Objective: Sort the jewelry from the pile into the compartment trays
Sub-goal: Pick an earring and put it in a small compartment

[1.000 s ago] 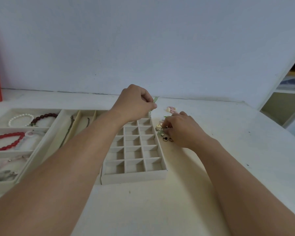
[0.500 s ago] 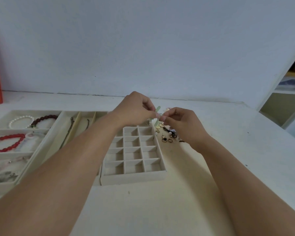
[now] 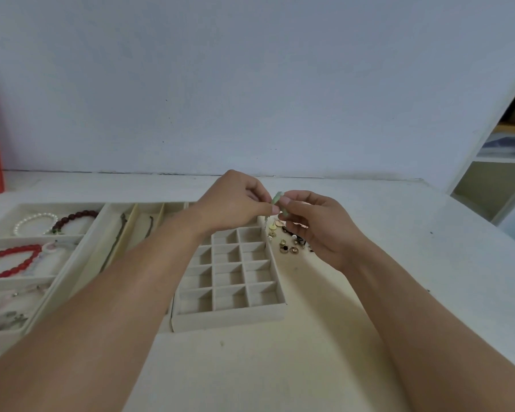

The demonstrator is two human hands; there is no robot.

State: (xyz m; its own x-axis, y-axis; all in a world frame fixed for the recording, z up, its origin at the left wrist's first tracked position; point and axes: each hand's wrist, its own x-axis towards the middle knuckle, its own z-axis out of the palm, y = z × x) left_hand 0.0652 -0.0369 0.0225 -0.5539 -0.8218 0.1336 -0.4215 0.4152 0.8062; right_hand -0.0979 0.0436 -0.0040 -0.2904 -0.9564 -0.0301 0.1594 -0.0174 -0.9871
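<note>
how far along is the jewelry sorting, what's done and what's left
Done: bracelets lie in the left tray, among them a red bead bracelet. In hand: left hand and right hand both pinch a pale green piece. Left: the small pile beside the grid tray, whose visible cells are empty.

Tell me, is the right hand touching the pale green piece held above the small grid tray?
Touching. The head view shows the right hand pinching the green piece with its fingertips, and the left hand holds it too.

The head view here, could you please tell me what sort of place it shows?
Probably a home or studio worktable: a plain white table against a bare wall, cream compartment trays of bracelets, and open shelving at the right.
</note>
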